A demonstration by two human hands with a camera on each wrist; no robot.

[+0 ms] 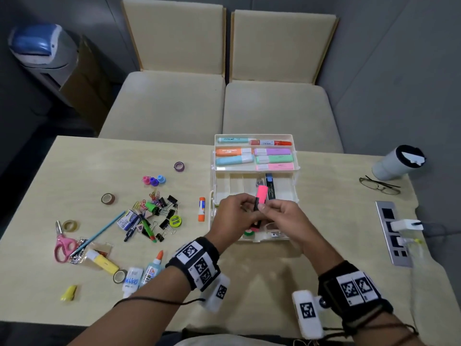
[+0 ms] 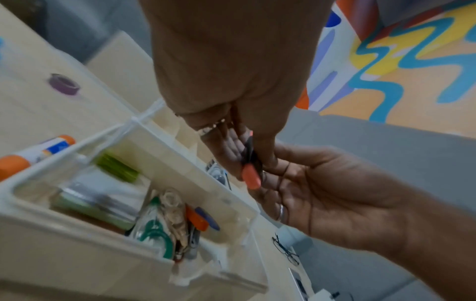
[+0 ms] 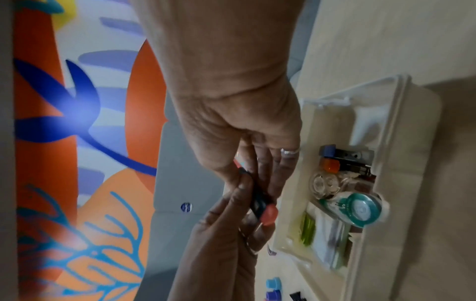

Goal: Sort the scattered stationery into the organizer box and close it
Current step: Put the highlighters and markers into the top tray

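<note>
A person's left hand (image 1: 235, 211) and right hand (image 1: 279, 216) both pinch a pink-capped black highlighter (image 1: 260, 197) over the open organizer box (image 1: 294, 168), table's far centre; judged mid-sort, the next move calls for lowering it into the middle tier beside a blue-capped one (image 1: 270, 186); seven highlighters fill the top tray; four tape rolls, one scissors (image 1: 62, 244) wait left.

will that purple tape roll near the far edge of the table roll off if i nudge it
Probably not: the purple tape roll seems to lie flat on the table, so it should slide. Small and hollow, it is likely light. Tipped onto its rim, it could roll.
</note>
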